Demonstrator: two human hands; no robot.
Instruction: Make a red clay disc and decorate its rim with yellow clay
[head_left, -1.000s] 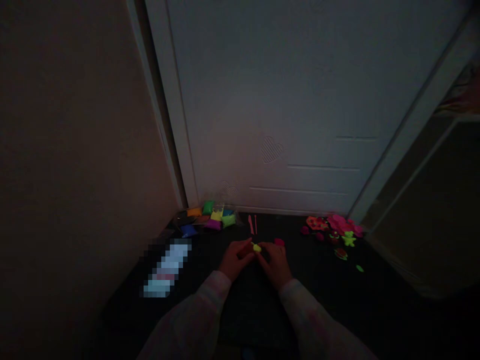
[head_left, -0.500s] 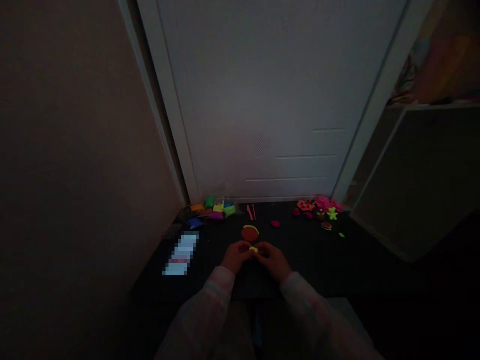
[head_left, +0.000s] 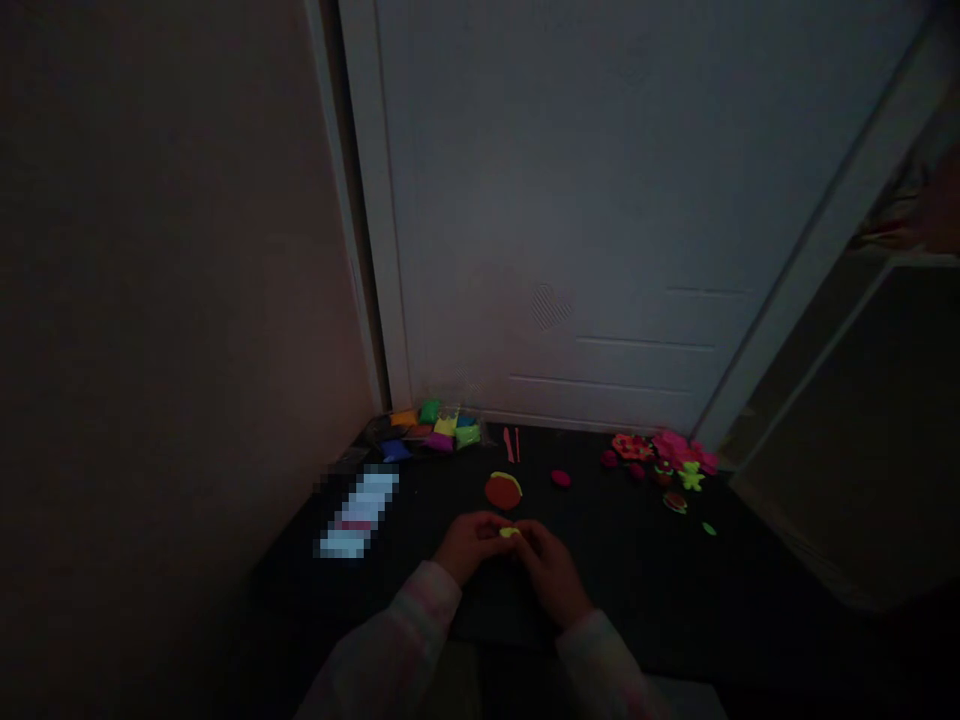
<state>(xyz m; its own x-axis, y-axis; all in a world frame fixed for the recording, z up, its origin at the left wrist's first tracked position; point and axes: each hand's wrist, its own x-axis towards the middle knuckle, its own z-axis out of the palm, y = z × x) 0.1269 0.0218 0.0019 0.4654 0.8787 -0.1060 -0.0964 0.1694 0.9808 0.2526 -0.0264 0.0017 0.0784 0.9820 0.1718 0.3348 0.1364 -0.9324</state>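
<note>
A small piece of yellow modelling clay (head_left: 509, 533) is pinched between the fingertips of my left hand (head_left: 471, 546) and my right hand (head_left: 551, 570), low over the dark table. Just beyond my fingers lies a flat reddish-brown clay disc (head_left: 502, 492) with a thin yellow clay strip (head_left: 508, 476) along its far edge. To the right of the disc rests a dark pink clay piece (head_left: 561, 479). The room is dim, so fine detail of the yellow piece is hard to make out.
Packets of coloured clay (head_left: 444, 428) lie at the back left. Pink modelling tools (head_left: 509, 445) sit beside them. A blurred bright phone-like rectangle (head_left: 360, 512) is at left. Pink clay flowers (head_left: 679, 450), a yellow bear (head_left: 691, 476), a burger-like piece (head_left: 675, 502) and a green leaf-shaped piece (head_left: 709, 528) occupy the right.
The camera view has shifted, so the table's things appear lower and slightly farther right. Both hands still hold the yellow clay, with the fingers drawn closer together around it.
</note>
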